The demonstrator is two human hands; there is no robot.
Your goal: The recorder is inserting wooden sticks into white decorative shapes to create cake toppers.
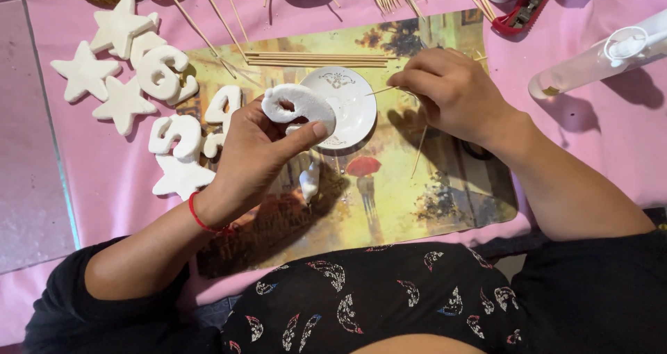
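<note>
White foam numeral (300,107) — long axis left-right — pinched by left hand (257,149); right hand (451,93) pinches skewer (381,89).

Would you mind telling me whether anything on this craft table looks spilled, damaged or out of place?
Nothing looks damaged. One white blob lies on the painted placemat below the left hand, possibly spilled paste. A loose skewer lies apart from the neat bundle.

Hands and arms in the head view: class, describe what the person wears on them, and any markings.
Both forearms are bare. The left hand has a thin red cord bracelet at the wrist. The right hand shows no ring or band. Black sleeves are pushed up near the elbows on both arms. No cables or gloves.
</note>
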